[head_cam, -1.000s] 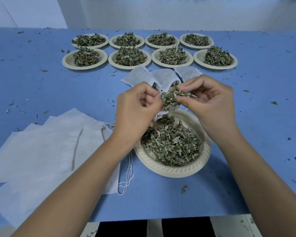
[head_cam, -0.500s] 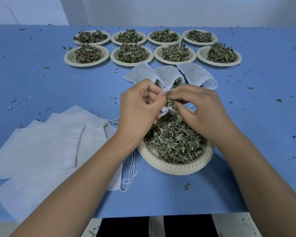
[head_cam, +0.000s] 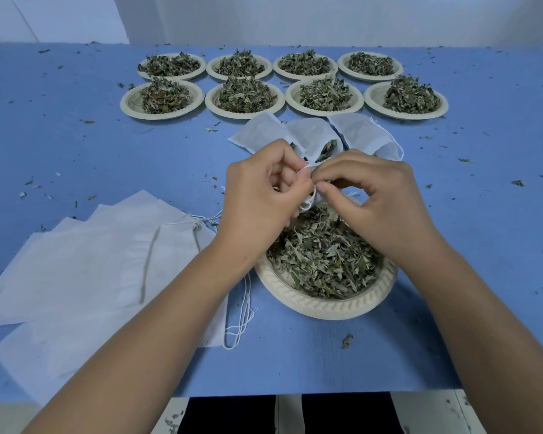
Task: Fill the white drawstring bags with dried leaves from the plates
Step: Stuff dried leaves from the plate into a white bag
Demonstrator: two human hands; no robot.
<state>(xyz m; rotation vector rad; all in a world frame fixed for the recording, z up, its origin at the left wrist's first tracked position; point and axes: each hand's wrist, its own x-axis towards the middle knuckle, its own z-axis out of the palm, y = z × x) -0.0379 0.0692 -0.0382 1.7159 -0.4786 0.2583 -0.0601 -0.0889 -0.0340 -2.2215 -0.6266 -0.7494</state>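
Both grips, left hand (head_cam: 259, 200) and right hand (head_cam: 381, 200), pinch the bag (head_cam: 308, 200) mouth at the plate's (head_cam: 326, 306) twelve o'clock; spread it wide.

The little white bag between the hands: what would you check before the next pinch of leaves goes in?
1. Bag held: ok. The left hand and right hand both pinch the white bag.
2. Bag over the near plate, so spills land there: ok, it appears so.
3. Bag mouth open: cannot tell, fingers hide it.
4. Leaves left in that plate: ok, plenty.
5. A hand free to scoop: not ok, both are busy.
6. Empty bags ready: ok, stacked on the left.
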